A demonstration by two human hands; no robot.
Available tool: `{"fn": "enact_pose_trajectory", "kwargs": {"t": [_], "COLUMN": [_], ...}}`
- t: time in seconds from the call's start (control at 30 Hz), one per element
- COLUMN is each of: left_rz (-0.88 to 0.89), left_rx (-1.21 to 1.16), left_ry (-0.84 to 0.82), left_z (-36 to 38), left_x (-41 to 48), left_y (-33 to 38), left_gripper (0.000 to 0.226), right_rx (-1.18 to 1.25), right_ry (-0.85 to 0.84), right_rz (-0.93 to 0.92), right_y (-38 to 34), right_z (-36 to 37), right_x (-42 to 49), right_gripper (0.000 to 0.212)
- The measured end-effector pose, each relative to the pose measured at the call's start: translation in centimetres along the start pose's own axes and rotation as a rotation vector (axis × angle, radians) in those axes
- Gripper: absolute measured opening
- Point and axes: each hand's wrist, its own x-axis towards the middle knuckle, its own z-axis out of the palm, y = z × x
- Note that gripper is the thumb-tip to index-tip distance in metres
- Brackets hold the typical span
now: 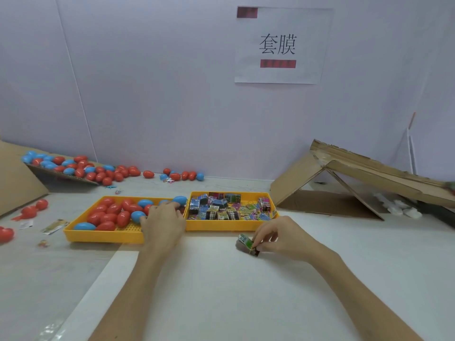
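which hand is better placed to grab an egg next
Left. The left hand is over the tray, fingertips by the eggs. The right hand is busy pinching a packet on the table.

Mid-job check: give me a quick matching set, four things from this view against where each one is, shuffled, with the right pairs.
Things:
1 left hand
2 right hand
3 cardboard ramp
4 paper sign

Places:
A on the wall
B reaching over the egg tray
C pinching a small packet on the table
D right of the packet tray

Pairs: 1-B, 2-C, 3-D, 4-A.
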Motion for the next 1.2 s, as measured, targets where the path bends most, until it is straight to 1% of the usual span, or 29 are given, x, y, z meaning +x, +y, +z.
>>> {"fn": "enact_pose_trajectory", "kwargs": {"t": [0.2,0.3,0.4,0.47,0.53,0.57,0.6,0.63,0.7,0.73,0.8,0.83,0.87,0.93,0.97,1.03,1.1,1.2], "left_rz": [-0.049,-0.066,-0.065,-0.012,0.105,0.171,0.233,0.294,0.427,0.502,0.610,0.639,0.651,0.644,0.644,0.643,0.647,0.653], "left_rx": [-0.078,-0.097,-0.185,-0.237,-0.273,-0.323,-0.396,-0.481,-0.566,-0.542,-0.414,-0.324,-0.239,-0.138,-0.125,-0.135,-0.146,-0.136], "left_ry": [0.061,0.034,0.021,0.098,0.239,0.282,0.272,0.207,-0.021,-0.153,-0.376,-0.456,-0.512,-0.556,-0.553,-0.550,-0.550,-0.521], "left_z": [-0.8,-0.8,-0.6,-0.7,-0.9,-1.0,-1.3,-1.5,-1.4,-1.1,-0.3,0.1,0.4,0.8,1.0,1.2,1.3,1.4], "left_x": [0.6,0.5,0.4,0.5,0.4,0.0,-0.4,-0.9,-1.8,-2.3,-2.9,-3.1,-3.2,-3.4,-3.4,-3.4,-3.3,-3.4], "left_y": [-0.8,-1.0,-1.0,-0.9,-0.3,0.2,0.9,1.6,2.8,3.2,3.7,3.8,4.0,4.1,4.0,4.0,4.0,4.2], "left_gripper": [0.039,0.040,0.035,0.033,0.029,0.028,0.030,0.034,0.034,0.031,0.023,0.028,0.037,0.056,0.061,0.064,0.058,0.041], "right_rx": [-0.026,-0.038,-0.047,-0.053,-0.056,-0.056,-0.053,-0.051,-0.045,-0.039,-0.031,-0.030,-0.028,-0.023,-0.017,-0.003,0.009,0.020], "right_ry": [0.035,0.047,0.059,0.070,0.078,0.079,0.079,0.078,0.074,0.073,0.074,0.076,0.075,0.062,0.051,0.026,0.011,-0.004], "right_rz": [0.003,-0.007,-0.045,-0.079,-0.089,-0.092,-0.095,-0.097,-0.096,-0.094,-0.084,-0.078,-0.071,-0.066,-0.065,-0.061,-0.058,-0.058], "right_y": [-0.2,-0.3,-0.6,-0.8,-0.8,-0.8,-0.8,-0.8,-0.8,-0.7,-0.7,-0.7,-0.7,-0.7,-0.7,-0.7,-0.7,-0.7], "right_z": [0.2,0.4,0.7,0.9,1.0,1.1,1.2,1.2,1.3,1.3,1.2,1.2,1.2,1.1,1.1,0.9,0.8,0.7], "right_x": [0.0,0.0,-0.1,-0.1,-0.1,-0.1,0.0,-0.1,-0.1,-0.1,-0.1,-0.1,-0.2,-0.2,-0.2,-0.2,-0.2,-0.1], "right_gripper": [0.014,0.014,0.015,0.017,0.017,0.015,0.014,0.014,0.015,0.016,0.015,0.014,0.014,0.015,0.016,0.018,0.019,0.018]}}
